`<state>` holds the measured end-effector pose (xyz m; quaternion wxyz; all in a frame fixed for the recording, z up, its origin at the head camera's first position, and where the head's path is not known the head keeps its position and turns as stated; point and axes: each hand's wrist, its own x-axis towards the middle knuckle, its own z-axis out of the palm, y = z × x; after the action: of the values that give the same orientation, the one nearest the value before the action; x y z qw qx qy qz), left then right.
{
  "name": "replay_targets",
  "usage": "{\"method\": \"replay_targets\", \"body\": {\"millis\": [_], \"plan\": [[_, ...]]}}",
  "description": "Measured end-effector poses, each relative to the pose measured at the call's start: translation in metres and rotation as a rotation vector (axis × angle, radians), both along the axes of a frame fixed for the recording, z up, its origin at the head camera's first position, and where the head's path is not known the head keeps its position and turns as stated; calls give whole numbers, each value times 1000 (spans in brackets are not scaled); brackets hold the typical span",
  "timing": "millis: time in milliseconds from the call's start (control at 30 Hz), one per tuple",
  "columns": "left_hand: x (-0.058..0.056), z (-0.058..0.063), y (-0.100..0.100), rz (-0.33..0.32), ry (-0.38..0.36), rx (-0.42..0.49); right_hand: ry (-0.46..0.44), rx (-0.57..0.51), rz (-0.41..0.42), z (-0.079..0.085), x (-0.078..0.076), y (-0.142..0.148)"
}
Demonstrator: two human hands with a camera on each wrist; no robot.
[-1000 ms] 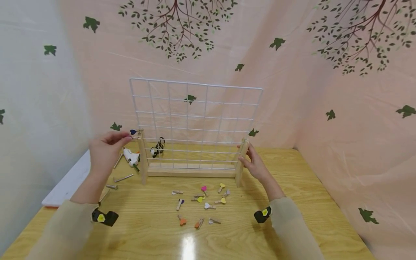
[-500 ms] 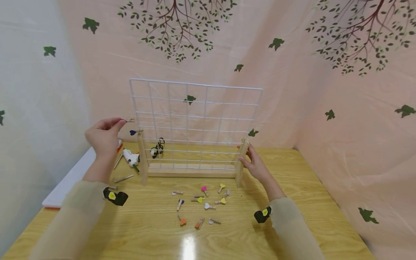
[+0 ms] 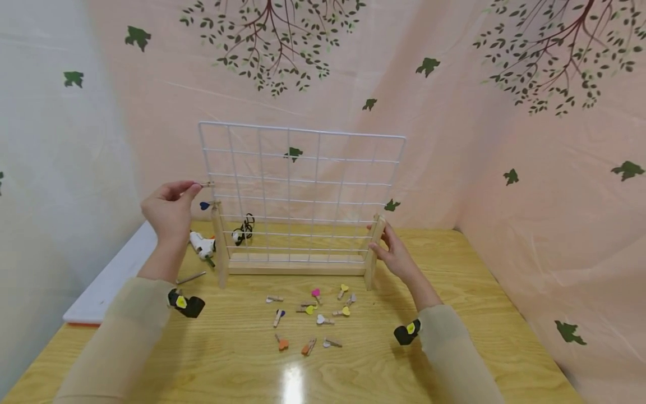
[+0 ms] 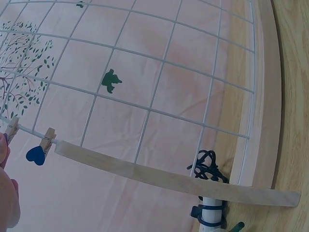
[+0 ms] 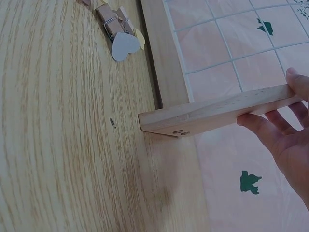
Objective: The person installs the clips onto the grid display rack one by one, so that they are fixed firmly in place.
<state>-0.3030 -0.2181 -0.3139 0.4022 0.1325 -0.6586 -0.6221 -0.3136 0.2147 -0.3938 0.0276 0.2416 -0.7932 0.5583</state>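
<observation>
A white wire grid (image 3: 303, 163) stands upright in a wooden frame (image 3: 298, 267) with a post at each side. My left hand (image 3: 170, 210) pinches a small clothespin (image 3: 207, 184), its tip at the grid's left edge wire. Just below it, a clothespin with a dark blue heart (image 3: 204, 206) is clipped to the same edge, above the left post (image 4: 145, 169). The held clothespin's own heart is mostly hidden by the fingers. My right hand (image 3: 396, 252) grips the right post (image 5: 217, 111) near its top, thumb and fingers on either side.
Several heart clothespins, among them a white one (image 3: 323, 320) and an orange one (image 3: 282, 343), lie on the table (image 3: 404, 365) before the frame. Behind the left post are a glue gun (image 3: 203, 245) and a black cord (image 3: 245, 229). A white board (image 3: 108, 280) lies at far left.
My left hand has risen from beside the blue-heart clothespin, then shifted right, bringing the held clothespin to the grid's edge. The right hand stays on its post.
</observation>
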Motion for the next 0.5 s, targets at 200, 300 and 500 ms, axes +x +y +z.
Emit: {"method": "replay_targets", "body": {"millis": [200,300,500], "plan": [[-1,-2,1,10,3,-12,-18,-3,12,0,0,1],[0,-2,1,6,-10,-4,-21,17,8,0,-1,1],[1,-2,0,-12,-25,-22,-29,28,10,1,-1,0]]}}
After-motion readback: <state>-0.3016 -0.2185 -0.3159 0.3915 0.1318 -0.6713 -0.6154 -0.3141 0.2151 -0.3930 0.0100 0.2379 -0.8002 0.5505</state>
